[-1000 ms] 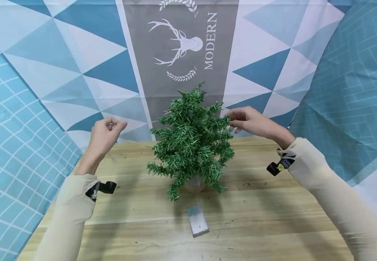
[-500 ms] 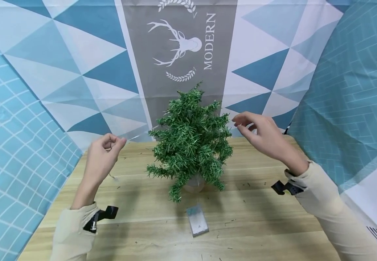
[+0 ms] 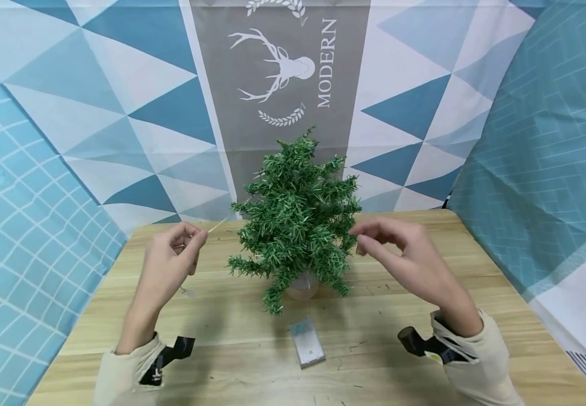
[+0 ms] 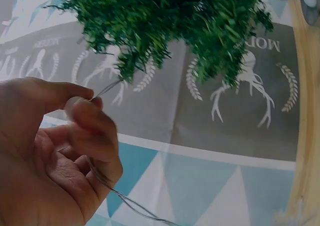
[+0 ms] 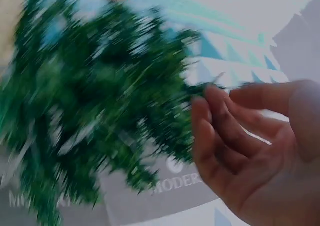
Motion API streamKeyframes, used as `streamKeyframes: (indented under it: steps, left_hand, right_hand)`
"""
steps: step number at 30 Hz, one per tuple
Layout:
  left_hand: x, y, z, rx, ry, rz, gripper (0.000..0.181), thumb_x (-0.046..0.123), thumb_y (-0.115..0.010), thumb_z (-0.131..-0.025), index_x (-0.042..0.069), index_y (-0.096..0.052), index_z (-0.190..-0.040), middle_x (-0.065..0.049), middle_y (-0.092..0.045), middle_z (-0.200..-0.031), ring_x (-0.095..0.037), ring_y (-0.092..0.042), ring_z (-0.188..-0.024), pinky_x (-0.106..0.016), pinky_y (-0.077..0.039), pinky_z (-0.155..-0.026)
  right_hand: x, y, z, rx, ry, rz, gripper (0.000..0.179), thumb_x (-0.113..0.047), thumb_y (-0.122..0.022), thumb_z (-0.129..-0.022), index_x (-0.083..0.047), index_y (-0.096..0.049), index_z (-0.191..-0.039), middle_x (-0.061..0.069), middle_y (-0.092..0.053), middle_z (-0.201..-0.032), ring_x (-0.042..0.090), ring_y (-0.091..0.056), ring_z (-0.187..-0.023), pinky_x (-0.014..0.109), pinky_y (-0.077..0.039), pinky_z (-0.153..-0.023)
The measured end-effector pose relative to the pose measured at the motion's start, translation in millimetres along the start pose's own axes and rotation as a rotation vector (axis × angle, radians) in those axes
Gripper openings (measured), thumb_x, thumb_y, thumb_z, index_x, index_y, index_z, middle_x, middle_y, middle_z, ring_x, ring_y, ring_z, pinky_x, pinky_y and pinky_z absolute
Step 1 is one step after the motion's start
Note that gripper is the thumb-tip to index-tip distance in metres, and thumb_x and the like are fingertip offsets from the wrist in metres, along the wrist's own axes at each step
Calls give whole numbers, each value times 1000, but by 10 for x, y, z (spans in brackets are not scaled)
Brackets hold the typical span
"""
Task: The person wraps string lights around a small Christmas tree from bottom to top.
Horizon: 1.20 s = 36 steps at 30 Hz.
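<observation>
A small artificial Christmas tree [image 3: 295, 220] stands upright on the table, in a pale round base [image 3: 303, 286]. To its left, my left hand [image 3: 173, 259] pinches a thin wire [image 3: 216, 225] between thumb and forefinger. The wire runs taut to the tree's left side. In the left wrist view, more wire [image 4: 142, 211] trails in loose strands below that hand. On the other side, my right hand [image 3: 406, 248] has loosely bent fingers close to the right branches. I see nothing clearly held there; the right wrist view of the tree [image 5: 100, 86] is blurred.
A small flat whitish box [image 3: 308, 345] lies on the wooden table [image 3: 252, 372] in front of the tree. Green needle bits are scattered about. A patterned cloth [image 3: 399, 73] hangs behind, and blue cloths [image 3: 13, 225] close in both sides.
My right hand draws away from the tree's right side, then comes lower and back close to it. My left hand moves slightly right and down, still pinching the wire.
</observation>
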<state>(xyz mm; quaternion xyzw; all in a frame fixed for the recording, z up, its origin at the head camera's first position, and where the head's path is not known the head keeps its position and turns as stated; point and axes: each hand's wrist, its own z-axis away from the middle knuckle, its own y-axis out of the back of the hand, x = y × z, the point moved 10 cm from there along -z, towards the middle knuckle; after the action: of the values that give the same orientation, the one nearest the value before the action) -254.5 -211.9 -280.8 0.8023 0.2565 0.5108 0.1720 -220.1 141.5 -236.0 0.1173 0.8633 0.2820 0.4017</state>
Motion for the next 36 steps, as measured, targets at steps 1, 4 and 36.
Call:
streamKeyframes:
  steps: [1,4,36]
  left_hand:
    - [13,-19,12,-10,3,10,27,35,-57,-102,10,-64,-95,-8,-55,-57,-21,-52,-43,-29,-44,-47]
    - [56,-51,51,-25,21,36,28,35,-56,-103,10,-63,-93,-9,-58,-60,-22,-56,-45,-30,-47,-45]
    - [828,-281,402,42,-148,-59,18,24,-66,-98,24,-71,-81,17,-66,-82,-5,-60,-73,-21,-49,-69]
  right_hand:
    - [-15,-40,24,-34,-17,-48,20,-11,-59,-101,-18,-68,-117,-7,-70,-90,12,-66,-81,28,-53,-67]
    - [-93,-180,78,-147,-39,-182,25,-8,-57,-101,-19,-65,-122,-5,-70,-90,16,-67,-83,32,-55,-69]
    - [-477,-1698,-33,-231,-85,-604,30,-16,-62,-100,-15,-45,-124,2,-53,-135,17,-50,-132,34,-37,-114]
